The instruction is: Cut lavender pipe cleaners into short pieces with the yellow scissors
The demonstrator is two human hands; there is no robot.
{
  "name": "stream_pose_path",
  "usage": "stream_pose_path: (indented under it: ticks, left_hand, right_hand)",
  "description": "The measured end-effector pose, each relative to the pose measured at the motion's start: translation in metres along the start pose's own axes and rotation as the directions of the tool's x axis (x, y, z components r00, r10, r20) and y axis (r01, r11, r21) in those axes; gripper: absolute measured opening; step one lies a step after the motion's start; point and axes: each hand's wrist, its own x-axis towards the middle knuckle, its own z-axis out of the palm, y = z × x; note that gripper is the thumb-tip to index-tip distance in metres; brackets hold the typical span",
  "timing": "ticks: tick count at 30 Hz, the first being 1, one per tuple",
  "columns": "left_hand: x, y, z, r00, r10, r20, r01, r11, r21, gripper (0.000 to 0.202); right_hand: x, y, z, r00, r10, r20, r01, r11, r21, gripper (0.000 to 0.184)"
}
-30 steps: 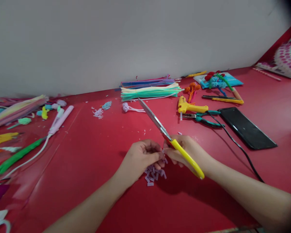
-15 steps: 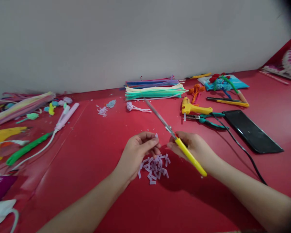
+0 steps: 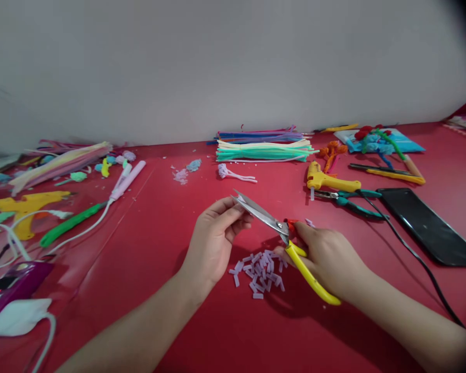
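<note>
My left hand point(image 3: 223, 223) is closed in a pinch on a small lilac piece point(image 3: 241, 200), mostly hidden by the fingertips and blades. The scissors point(image 3: 270, 221), with yellow and red handles, are in my right hand point(image 3: 322, 254). Their slightly parted blades reach to the left fingertips, around the lilac piece. Another bit of lilac point(image 3: 309, 223) shows just past my right fingers; whether they hold it I cannot tell. Below both hands lies a loose pile of short lilac pieces point(image 3: 260, 272) on the red table point(image 3: 140, 290).
Bundled pipe cleaners point(image 3: 264, 151) and a small lilac pipe-cleaner shape point(image 3: 233, 174) lie at the back. To the right are a yellow glue gun point(image 3: 330, 181), pliers point(image 3: 357, 204) and a phone point(image 3: 429, 225). A purple device point(image 3: 23, 282), cables and another glue gun point(image 3: 27, 207) crowd the left.
The scissor blades have come down and left to the piece at my left fingertips and opened a little. The whole view has shifted slightly to the left.
</note>
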Motion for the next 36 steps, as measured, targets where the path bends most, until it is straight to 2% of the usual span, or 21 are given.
stream_pose_path:
  ticks: [4,12,23,33,36]
  left_hand:
    - [0.0,0.0008,-0.001,0.999,0.032,0.015,-0.032,0.999,-0.006,0.005]
    - [-0.0003,0.0038,-0.003,0.999,0.019,0.044,-0.02,0.999,0.027,0.005]
    - [0.0,0.0039,-0.0019,1.0,0.019,-0.007,-0.019,0.999,0.04,0.008]
    - [0.0001,0.0022,-0.0047,0.999,0.046,0.02,-0.046,0.998,0.033,0.01]
    - [0.0004,0.0033,-0.0042,0.999,0.041,0.013,-0.042,0.998,0.038,0.012]
  right_hand:
    - [-0.0006,-0.0011,0.0008,1.0,0.002,-0.003,-0.002,1.0,-0.03,0.034]
    - [-0.0008,-0.0019,0.0008,0.999,-0.02,-0.05,0.017,0.999,-0.045,0.034]
    - [-0.001,-0.0037,0.0002,0.998,-0.022,-0.063,0.02,0.999,-0.032,0.035]
    - [-0.0024,-0.0019,0.0016,0.997,-0.034,-0.063,0.03,0.998,-0.059,0.034]
    - [-0.0014,-0.0011,0.0013,0.998,-0.008,-0.07,0.008,1.0,-0.008,0.035]
